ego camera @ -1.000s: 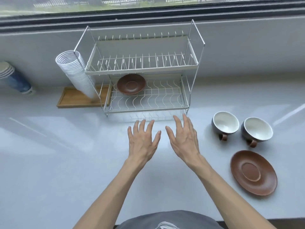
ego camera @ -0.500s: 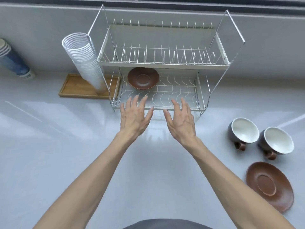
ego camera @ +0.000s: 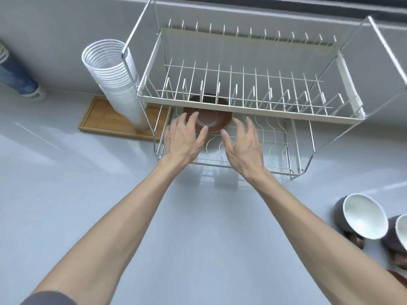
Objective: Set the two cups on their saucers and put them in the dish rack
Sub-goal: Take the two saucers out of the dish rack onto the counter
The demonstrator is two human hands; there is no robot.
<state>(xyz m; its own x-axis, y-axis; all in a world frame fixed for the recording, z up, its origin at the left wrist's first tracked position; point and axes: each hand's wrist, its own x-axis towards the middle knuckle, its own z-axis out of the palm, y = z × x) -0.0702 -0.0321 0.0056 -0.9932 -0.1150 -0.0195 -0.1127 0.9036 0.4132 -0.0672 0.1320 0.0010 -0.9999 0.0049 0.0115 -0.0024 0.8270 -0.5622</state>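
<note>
both hands are reaching into the bottom shelf of the dish rack [ego camera: 248, 114], far across the grey counter [ego camera: 110, 205]. the left hand [ego camera: 184, 137] has its fingers spread wide and holds nothing, though its fingertips are right at the near edge of a brown saucer [ego camera: 217, 122] lying on the bottom wires. the right hand [ego camera: 243, 146] is spread open too and empty, just to the right of the saucer and not touching it. the two cups [ego camera: 361, 216] sit on the counter at the near right, well apart from the rack, side by side with their white insides showing. a small bit of the other saucer [ego camera: 398, 277] peeks in at the right edge, nearer than the cups. no cup is on a saucer yet, so the job looks like it is only starting. i think the hands mean to pick the saucer up out of the rack. the top shelf hangs low over it, so a lifted saucer could bump the wires above and slip. the saucer looks smooth, and a grip by the fingertips alone might let it fall and chip. the tall stack of white paper cups [ego camera: 116, 84] leans just left of the rack, and a bumped rack could tip it.
</note>
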